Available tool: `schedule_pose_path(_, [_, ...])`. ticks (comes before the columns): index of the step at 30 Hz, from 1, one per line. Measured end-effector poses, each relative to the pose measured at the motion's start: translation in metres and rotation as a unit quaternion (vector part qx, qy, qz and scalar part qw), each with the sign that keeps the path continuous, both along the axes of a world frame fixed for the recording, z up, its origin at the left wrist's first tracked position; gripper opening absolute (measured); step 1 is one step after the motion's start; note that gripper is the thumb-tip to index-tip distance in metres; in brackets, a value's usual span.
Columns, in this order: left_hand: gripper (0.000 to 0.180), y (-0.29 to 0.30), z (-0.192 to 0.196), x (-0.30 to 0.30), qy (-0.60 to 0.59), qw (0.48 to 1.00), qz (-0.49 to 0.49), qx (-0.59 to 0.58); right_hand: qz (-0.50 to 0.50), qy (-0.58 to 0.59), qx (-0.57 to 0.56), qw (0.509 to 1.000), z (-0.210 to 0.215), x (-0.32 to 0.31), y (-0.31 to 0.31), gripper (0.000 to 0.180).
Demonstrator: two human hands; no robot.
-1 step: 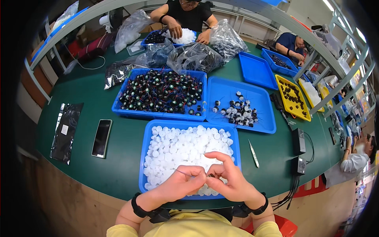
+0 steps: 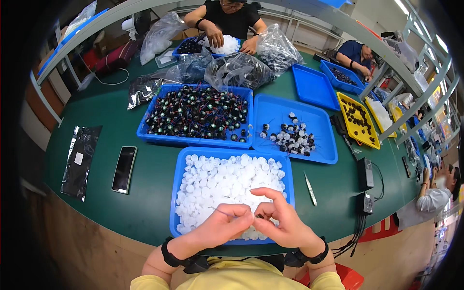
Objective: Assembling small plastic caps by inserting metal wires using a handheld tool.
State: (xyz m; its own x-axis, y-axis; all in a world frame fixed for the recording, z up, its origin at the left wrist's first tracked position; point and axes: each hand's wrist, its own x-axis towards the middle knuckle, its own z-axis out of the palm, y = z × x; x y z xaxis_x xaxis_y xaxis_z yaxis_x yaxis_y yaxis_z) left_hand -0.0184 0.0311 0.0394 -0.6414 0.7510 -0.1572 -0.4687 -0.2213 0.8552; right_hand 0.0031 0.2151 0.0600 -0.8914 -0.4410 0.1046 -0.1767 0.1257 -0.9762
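My left hand (image 2: 228, 223) is closed in a pinch on thin wires (image 2: 220, 210), whose loose ends stick out to its left. My right hand (image 2: 280, 222) pinches a small dark wired component (image 2: 260, 215) between thumb and fingers, its index finger arched above. The fingertips of both hands meet, so most of the component is hidden. Both hands are over the near part of a blue tray (image 2: 176, 193) filled with small white plastic caps (image 2: 217, 179). Behind it, a blue bin (image 2: 145, 137) holds a heap of black round components (image 2: 198, 113) with red and blue wires.
A blue tray (image 2: 326, 152) at right holds components with white caps. Tweezers (image 2: 310, 188), a phone (image 2: 124, 170) and a dark foil bag (image 2: 81, 164) lie on the green table. Black boxes with cables (image 2: 365, 203) stand right. A co-worker (image 2: 227, 21) sits opposite; plastic bags (image 2: 239, 70) lie between.
Both hands stay together over the white caps; the wires and the dark component shift only very slightly.
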Motion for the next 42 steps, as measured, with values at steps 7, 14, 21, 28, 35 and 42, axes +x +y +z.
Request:
schedule_pose_path(7, [0.022,0.002,-0.012,0.004,-0.094,0.994,-0.024,0.043,0.025,-0.017,0.072,0.997,0.007,0.011,0.008,0.049])
schedule_pose_path(14, [0.015,0.006,-0.008,0.010,-0.145,0.989,0.011,0.023,-0.032,0.364,0.185,0.912,-0.005,0.003,0.000,0.038])
schedule_pose_path(21, [0.013,-0.002,-0.022,0.013,-0.067,0.997,0.011,0.026,-0.049,0.226,0.162,0.959,-0.008,0.017,0.007,0.030])
schedule_pose_path(28, [0.012,-0.002,-0.021,0.015,-0.046,0.998,0.030,0.015,-0.055,0.280,0.190,0.939,-0.005,0.008,-0.004,0.035])
schedule_pose_path(35, [0.011,0.004,-0.022,0.021,0.163,0.976,0.112,-0.093,-0.033,0.280,0.172,0.944,-0.012,0.013,0.003,0.026])
schedule_pose_path(42, [0.009,0.003,-0.015,0.022,0.218,0.959,0.119,-0.139,-0.022,0.210,0.184,0.960,-0.006,0.020,0.005,0.016])
